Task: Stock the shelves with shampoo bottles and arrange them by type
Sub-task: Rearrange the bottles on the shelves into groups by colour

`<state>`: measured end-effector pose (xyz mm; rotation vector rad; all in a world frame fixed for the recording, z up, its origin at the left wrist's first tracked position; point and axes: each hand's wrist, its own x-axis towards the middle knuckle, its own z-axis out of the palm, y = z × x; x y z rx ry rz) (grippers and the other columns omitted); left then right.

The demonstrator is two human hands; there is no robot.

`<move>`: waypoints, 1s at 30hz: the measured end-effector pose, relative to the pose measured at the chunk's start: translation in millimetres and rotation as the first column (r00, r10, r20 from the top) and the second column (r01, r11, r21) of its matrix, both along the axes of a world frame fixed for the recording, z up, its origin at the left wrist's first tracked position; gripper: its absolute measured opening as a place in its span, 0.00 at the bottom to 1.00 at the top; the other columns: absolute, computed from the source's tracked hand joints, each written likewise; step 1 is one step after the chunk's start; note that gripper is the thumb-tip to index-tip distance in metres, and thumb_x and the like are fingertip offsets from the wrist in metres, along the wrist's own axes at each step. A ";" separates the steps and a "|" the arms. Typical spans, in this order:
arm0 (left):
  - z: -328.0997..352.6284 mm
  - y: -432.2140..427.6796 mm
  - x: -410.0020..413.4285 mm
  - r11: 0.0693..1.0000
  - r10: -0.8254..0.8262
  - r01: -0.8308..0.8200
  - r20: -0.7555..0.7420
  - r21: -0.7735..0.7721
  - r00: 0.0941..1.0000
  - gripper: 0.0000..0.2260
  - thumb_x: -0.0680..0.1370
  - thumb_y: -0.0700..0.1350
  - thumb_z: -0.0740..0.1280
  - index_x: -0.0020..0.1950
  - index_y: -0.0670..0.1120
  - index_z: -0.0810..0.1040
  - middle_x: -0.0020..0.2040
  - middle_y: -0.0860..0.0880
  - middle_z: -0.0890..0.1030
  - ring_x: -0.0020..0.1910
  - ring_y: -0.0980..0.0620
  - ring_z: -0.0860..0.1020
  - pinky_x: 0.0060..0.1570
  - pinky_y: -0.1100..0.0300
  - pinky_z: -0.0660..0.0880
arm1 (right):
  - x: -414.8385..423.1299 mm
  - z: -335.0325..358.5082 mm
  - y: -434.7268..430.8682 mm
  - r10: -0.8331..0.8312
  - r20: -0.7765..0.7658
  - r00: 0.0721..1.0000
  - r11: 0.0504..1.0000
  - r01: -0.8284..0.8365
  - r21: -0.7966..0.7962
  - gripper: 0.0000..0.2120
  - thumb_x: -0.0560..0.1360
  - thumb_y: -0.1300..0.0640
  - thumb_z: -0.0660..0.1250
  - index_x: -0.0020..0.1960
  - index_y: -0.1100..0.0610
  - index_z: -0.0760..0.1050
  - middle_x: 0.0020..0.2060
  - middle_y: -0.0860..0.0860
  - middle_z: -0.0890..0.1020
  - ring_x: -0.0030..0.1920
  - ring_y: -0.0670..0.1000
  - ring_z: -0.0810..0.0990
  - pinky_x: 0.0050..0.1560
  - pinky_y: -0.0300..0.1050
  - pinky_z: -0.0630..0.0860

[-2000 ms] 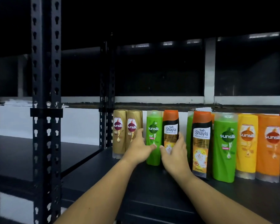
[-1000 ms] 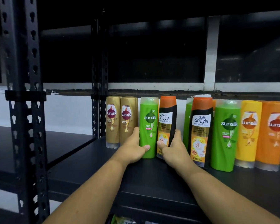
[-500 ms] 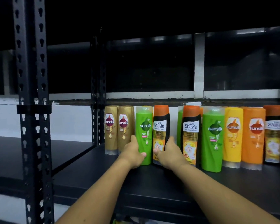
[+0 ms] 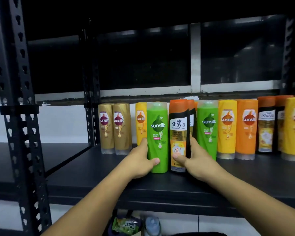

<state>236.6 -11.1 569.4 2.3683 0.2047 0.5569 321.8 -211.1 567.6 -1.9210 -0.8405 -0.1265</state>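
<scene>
Head view: left hand (image 4: 141,160) wrapped round lower body of green plastic Sunsilk shampoo bottle (image 4: 157,133), thumb across front, other fingers hidden behind left flank. Right hand (image 4: 192,160) clasping black-and-orange Safi Shayla shampoo bottle (image 4: 178,132), thumb on label, fingers (image 4: 193,142) curled round right flank. Both bottles upright, side by side and apparently touching between the two thumbs, bases on black shelf board (image 4: 109,176).

Compared with half a second earlier: held pair drawn forward out of back row. Yellow Sunsilk bottle (image 4: 140,121) uncovered beyond left fingers, second Shayla bottle (image 4: 192,116) uncovered behind the held one. Probable meaning for task: mixed pair being pulled out for regrouping by type, with sorting unfinished and colours alternating along row.

Edges and room:
- Just beyond right fingers: second green Sunsilk bottle (image 4: 208,128), close against knuckles, little clearance.
- Outward of left fingers: two gold Sunsilk bottles (image 4: 113,128), near but apart.
- Further left: bare board up to perforated black steel upright (image 4: 19,116).
- Below both wrists: wide bare strip as far as front lip (image 4: 160,193), free for sliding forward.
- Above caps: dark open space, no obstruction visible to lifting.
</scene>
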 end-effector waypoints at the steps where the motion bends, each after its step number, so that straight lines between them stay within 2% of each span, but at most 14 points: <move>1: -0.6 -7.3 3.1 1.000 -0.015 0.015 -0.001 0.000 1.000 0.30 0.74 0.52 0.72 0.72 0.56 0.63 0.70 0.52 0.76 0.68 0.49 0.75 0.70 0.46 0.72 | 2.2 -1.6 -9.1 -0.002 -0.001 1.000 1.000 0.002 0.012 0.23 0.76 0.51 0.74 0.64 0.42 0.66 0.57 0.41 0.80 0.60 0.46 0.79 0.64 0.47 0.73; 5: -2.5 -35.0 19.9 0.997 -0.081 0.080 -0.006 -0.019 0.997 0.32 0.70 0.56 0.71 0.71 0.59 0.63 0.71 0.53 0.76 0.69 0.50 0.75 0.70 0.46 0.72 | 9.5 -2.2 -43.8 -0.046 -0.021 0.999 0.998 0.047 0.040 0.24 0.76 0.52 0.74 0.68 0.45 0.67 0.58 0.42 0.80 0.60 0.45 0.78 0.65 0.46 0.72; 7: -0.5 -47.6 28.8 0.993 -0.117 0.117 -0.019 -0.027 0.993 0.32 0.72 0.54 0.73 0.72 0.58 0.63 0.70 0.53 0.76 0.68 0.50 0.75 0.70 0.45 0.73 | 12.8 -1.0 -57.7 -0.071 -0.045 0.996 0.996 0.073 0.053 0.25 0.77 0.53 0.74 0.69 0.46 0.68 0.58 0.43 0.80 0.60 0.46 0.78 0.65 0.46 0.72; 10: 2.8 -61.4 42.4 0.992 -0.125 0.125 -0.022 0.017 0.992 0.27 0.77 0.47 0.75 0.72 0.54 0.66 0.68 0.53 0.78 0.66 0.50 0.77 0.69 0.47 0.74 | 19.0 -1.3 -72.3 -0.096 -0.058 0.994 0.991 0.101 0.088 0.23 0.77 0.55 0.73 0.67 0.46 0.68 0.56 0.42 0.80 0.59 0.46 0.78 0.63 0.46 0.72; 12: 3.0 -63.9 49.6 0.992 -0.117 0.118 -0.023 0.033 0.993 0.24 0.77 0.47 0.75 0.69 0.54 0.69 0.67 0.52 0.79 0.63 0.50 0.79 0.67 0.47 0.75 | 21.7 -2.8 -78.9 -0.075 -0.107 0.991 0.985 0.090 0.146 0.22 0.77 0.58 0.73 0.67 0.47 0.70 0.56 0.43 0.81 0.59 0.45 0.79 0.63 0.45 0.73; 14: 2.2 -65.0 53.2 0.993 -0.119 0.119 -0.044 0.017 0.992 0.21 0.76 0.49 0.76 0.65 0.55 0.72 0.66 0.50 0.81 0.61 0.49 0.81 0.66 0.48 0.77 | 25.9 -7.5 -83.3 -0.041 -0.167 0.985 0.973 0.077 0.217 0.22 0.77 0.60 0.73 0.68 0.48 0.72 0.59 0.44 0.82 0.62 0.47 0.79 0.67 0.50 0.74; 15: 1.9 -64.9 53.7 0.992 -0.116 0.119 -0.053 0.045 0.992 0.19 0.76 0.51 0.76 0.63 0.55 0.73 0.63 0.49 0.82 0.59 0.49 0.81 0.64 0.50 0.77 | 29.2 -10.2 -84.9 -0.033 -0.190 0.981 0.966 0.080 0.244 0.23 0.76 0.60 0.73 0.68 0.48 0.73 0.59 0.45 0.83 0.62 0.47 0.80 0.68 0.52 0.75; 17: 4.3 -64.0 45.3 0.969 -0.063 0.085 -0.100 0.232 0.993 0.16 0.77 0.57 0.73 0.61 0.52 0.77 0.56 0.51 0.82 0.54 0.50 0.81 0.58 0.54 0.78 | 32.4 -11.0 -87.4 -0.026 -0.236 0.971 0.961 0.090 0.261 0.24 0.75 0.62 0.74 0.68 0.48 0.74 0.56 0.47 0.85 0.58 0.49 0.83 0.66 0.54 0.77; 20: 0.6 -50.7 33.3 0.899 -0.022 0.088 -0.158 0.428 0.987 0.21 0.77 0.67 0.67 0.58 0.52 0.79 0.54 0.52 0.82 0.53 0.52 0.80 0.57 0.51 0.78 | 35.3 -7.2 -91.6 -0.007 -0.330 0.944 0.917 0.138 0.374 0.27 0.72 0.68 0.72 0.68 0.51 0.74 0.58 0.51 0.83 0.56 0.51 0.83 0.61 0.52 0.78; 23: -6.6 -39.6 27.4 0.919 -0.064 0.144 -0.220 0.368 0.973 0.23 0.77 0.69 0.63 0.64 0.55 0.79 0.61 0.54 0.82 0.60 0.54 0.79 0.63 0.53 0.76 | 37.9 -1.3 -99.1 -0.099 -0.405 0.909 0.761 0.331 0.558 0.21 0.76 0.65 0.66 0.67 0.52 0.74 0.58 0.49 0.79 0.57 0.49 0.78 0.60 0.49 0.76; 25: -5.5 -40.3 28.0 0.927 -0.084 0.164 -0.241 0.338 0.967 0.27 0.77 0.68 0.64 0.71 0.56 0.76 0.69 0.55 0.78 0.67 0.54 0.76 0.67 0.56 0.72 | 45.2 0.6 -101.7 -0.213 -0.411 0.886 0.714 0.428 0.553 0.19 0.79 0.58 0.65 0.70 0.51 0.72 0.60 0.47 0.77 0.59 0.49 0.76 0.63 0.50 0.74; 28: -3.6 -43.2 31.9 0.914 -0.070 0.185 -0.308 0.361 0.949 0.33 0.77 0.71 0.62 0.78 0.56 0.70 0.75 0.55 0.73 0.73 0.53 0.72 0.71 0.57 0.68 | 56.9 4.5 -100.5 -0.356 -0.334 0.873 0.754 0.480 0.449 0.23 0.81 0.54 0.65 0.75 0.52 0.67 0.62 0.46 0.75 0.58 0.48 0.73 0.57 0.45 0.71; 30: -6.0 -40.5 35.2 0.915 -0.043 0.170 -0.331 0.367 0.943 0.37 0.76 0.73 0.61 0.79 0.55 0.68 0.78 0.55 0.70 0.75 0.52 0.69 0.72 0.56 0.67 | 62.0 7.2 -97.3 -0.405 -0.269 0.874 0.784 0.483 0.389 0.23 0.82 0.54 0.65 0.76 0.53 0.67 0.63 0.48 0.76 0.58 0.48 0.73 0.57 0.46 0.72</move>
